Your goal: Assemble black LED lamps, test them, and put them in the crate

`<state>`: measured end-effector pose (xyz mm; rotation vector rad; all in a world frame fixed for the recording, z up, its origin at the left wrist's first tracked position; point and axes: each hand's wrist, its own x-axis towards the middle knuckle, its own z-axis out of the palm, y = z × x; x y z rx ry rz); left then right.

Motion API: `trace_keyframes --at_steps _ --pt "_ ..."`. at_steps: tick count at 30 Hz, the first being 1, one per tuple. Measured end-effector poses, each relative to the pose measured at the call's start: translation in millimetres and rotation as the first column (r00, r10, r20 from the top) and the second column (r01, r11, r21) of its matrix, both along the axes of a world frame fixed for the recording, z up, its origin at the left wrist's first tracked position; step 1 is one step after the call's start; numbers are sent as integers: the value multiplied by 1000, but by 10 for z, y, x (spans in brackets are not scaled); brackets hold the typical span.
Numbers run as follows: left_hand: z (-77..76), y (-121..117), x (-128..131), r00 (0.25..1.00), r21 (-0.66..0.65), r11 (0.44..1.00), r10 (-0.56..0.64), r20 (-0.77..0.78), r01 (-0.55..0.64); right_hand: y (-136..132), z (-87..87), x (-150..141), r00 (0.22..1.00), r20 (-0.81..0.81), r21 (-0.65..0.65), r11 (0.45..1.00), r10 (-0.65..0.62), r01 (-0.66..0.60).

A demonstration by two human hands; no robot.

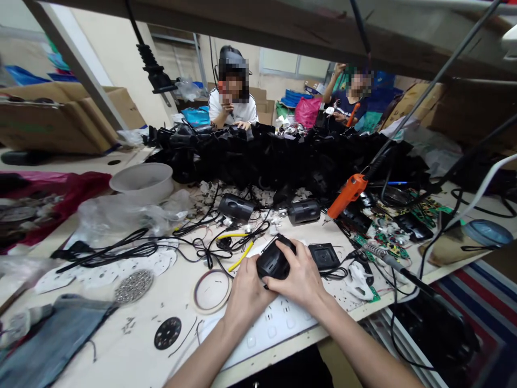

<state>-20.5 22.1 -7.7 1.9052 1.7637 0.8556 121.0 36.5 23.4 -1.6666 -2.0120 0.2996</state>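
Black, boxy plastic housing [271, 262], gripped by left hand [247, 284] and right hand [299, 274]; handling is the apparent step; next, steady support seems required.

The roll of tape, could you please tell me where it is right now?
In the head view, the roll of tape lies on the worktable just left of the left hand, with the black disc to its lower left.

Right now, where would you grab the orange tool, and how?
I'd hold the orange tool round its thick middle, probably coming from the near side. It slants, with its thin metal tip pointing down and its cord at the upper end, so the chunky middle looks easiest to wrap.
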Motion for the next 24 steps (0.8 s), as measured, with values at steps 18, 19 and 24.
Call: trace_keyframes --at_steps 18,19,24 --pt "-5 -5 0 1000 1 1000 8 -3 -8 -55 292 95 1000 21 -26 999 -20 20" --pt "-5 -4 1 1000 5 1000 9 -9 -9 -4 359 157 1000 -13 14 1000 -20 21" --pt "-29 11 -15 999 -5 1000 0 -34 0 565 604 354 986 -113 348 924 -124 156"
